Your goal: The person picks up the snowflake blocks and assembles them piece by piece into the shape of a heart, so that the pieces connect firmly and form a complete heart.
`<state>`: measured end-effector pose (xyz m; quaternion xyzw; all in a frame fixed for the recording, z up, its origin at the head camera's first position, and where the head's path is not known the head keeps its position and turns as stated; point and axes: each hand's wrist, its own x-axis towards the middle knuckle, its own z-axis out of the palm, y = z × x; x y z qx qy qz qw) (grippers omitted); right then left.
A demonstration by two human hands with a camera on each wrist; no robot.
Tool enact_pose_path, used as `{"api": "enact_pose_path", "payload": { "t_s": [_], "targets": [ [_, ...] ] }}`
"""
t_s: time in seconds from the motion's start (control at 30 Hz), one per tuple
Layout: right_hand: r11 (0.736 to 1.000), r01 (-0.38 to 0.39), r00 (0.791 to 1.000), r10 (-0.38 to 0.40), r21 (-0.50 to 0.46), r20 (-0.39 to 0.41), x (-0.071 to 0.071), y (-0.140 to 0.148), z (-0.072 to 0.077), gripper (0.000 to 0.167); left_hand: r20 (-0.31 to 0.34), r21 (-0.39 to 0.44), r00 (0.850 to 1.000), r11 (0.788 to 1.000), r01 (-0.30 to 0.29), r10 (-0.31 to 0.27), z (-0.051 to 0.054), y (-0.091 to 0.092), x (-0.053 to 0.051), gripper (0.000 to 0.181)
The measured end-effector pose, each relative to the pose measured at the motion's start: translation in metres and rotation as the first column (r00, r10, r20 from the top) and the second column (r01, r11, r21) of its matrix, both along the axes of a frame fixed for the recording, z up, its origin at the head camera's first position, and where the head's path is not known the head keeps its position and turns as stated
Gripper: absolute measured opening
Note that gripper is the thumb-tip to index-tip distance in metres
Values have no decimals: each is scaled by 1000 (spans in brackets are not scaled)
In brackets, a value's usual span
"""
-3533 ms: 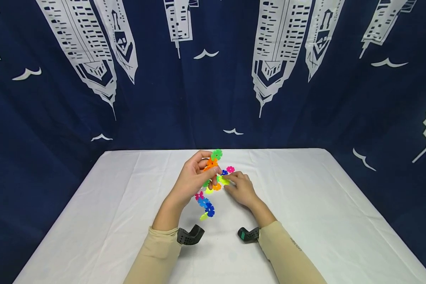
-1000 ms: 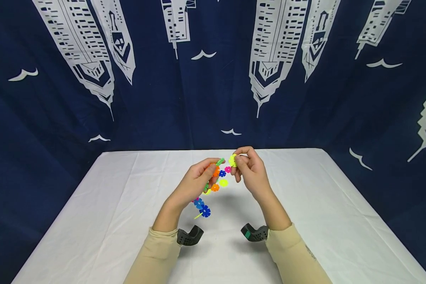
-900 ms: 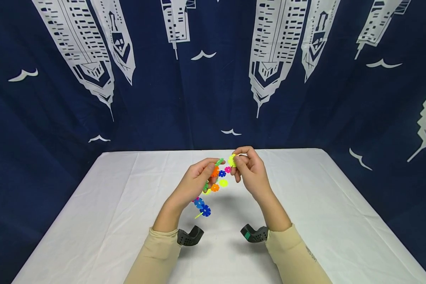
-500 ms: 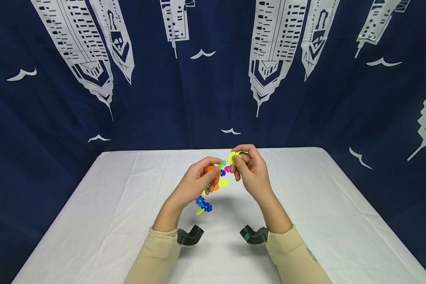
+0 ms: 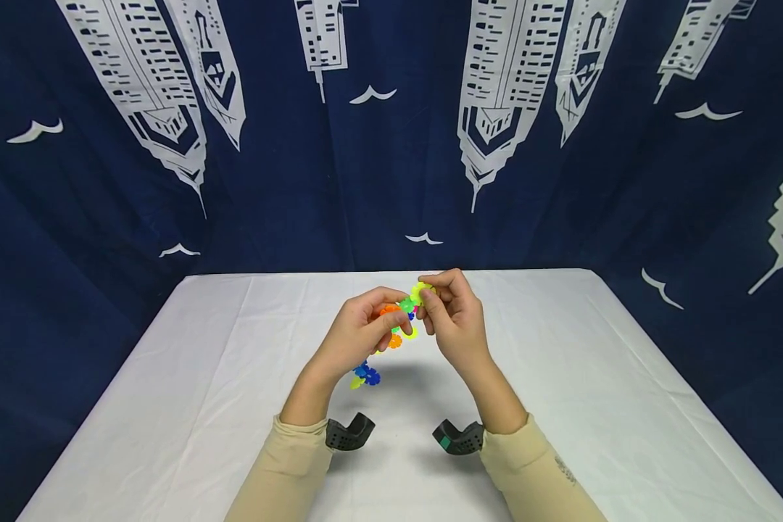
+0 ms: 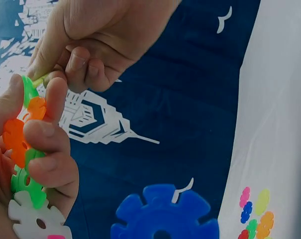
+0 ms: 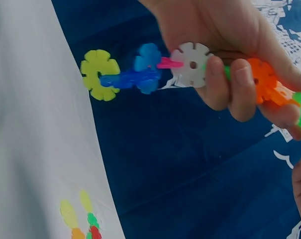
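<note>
My left hand [image 5: 365, 322] holds a chain of interlocking plastic snowflake discs by its orange discs [image 7: 261, 79], which lie between thumb and fingers. Below the hand hangs the rest of the chain: a white disc [image 7: 192, 65], a pink one seen edge-on, blue discs [image 5: 369, 375] and a yellow end disc [image 7: 98, 74]. At the upper end a green disc [image 5: 407, 305] sticks out past my left fingertips. My right hand [image 5: 455, 319] pinches a single yellow disc [image 5: 421, 292] at that green disc's edge. How deep their slots engage, I cannot tell.
Several loose discs, among them an orange disc [image 5: 395, 341] and a yellow disc [image 6: 262, 201], lie on the white tablecloth [image 5: 235, 406] behind the hands. A dark blue curtain [image 5: 378, 174] with white building prints hangs beyond the table's far edge.
From the loose pieces on the table, my right hand has picked up a yellow disc, raised it and brought it leftward to the chain's green end. The left hand keeps its grip, turning the chain slightly.
</note>
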<state>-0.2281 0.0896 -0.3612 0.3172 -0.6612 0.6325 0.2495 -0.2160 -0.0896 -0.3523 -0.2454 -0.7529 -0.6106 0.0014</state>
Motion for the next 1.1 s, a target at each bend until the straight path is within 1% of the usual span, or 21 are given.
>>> {"api": "enact_pose_path", "payload": {
  "t_s": [0.13, 0.27, 0.5, 0.6, 0.77, 0.87, 0.93, 1.1],
  "targets": [
    [998, -22, 1000, 21, -58, -17, 1, -4, -2, 13, -20, 2, 1000, 1000, -7, 7, 1, 1, 1, 17],
    [997, -31, 999, 30, -77, -18, 1, -5, -2, 14, -30, -2, 999, 1000, -14, 14, 3, 1, 2, 17],
    [998, -44, 999, 43, -43, -20, 0, -3, -2, 14, -38, -20, 999, 1000, -22, 21, 6, 0, 3, 18],
    [998, -53, 999, 53, -23, -7, 0, -1, -1, 13, -39, -25, 999, 999, -20, 19, 6, 0, 4, 18],
    [995, -96, 995, 97, -8, 26, 2, -1, 1, 13, -50, -33, 999, 999, -20, 18, 6, 0, 5, 19],
    [993, -115, 993, 115, -10, 33, 2, -1, 2, 13, -58, -33, 998, 999, -19, 17, 7, -1, 5, 19],
    [994, -112, 993, 113, -14, 30, 2, -2, 2, 13, -53, -26, 999, 1000, -10, 9, 7, -1, 5, 20],
    [993, -110, 993, 111, -34, 30, 1, -2, 1, 13, -15, 8, 1000, 1000, 1, -1, 6, 0, 4, 19]
  ]
}}
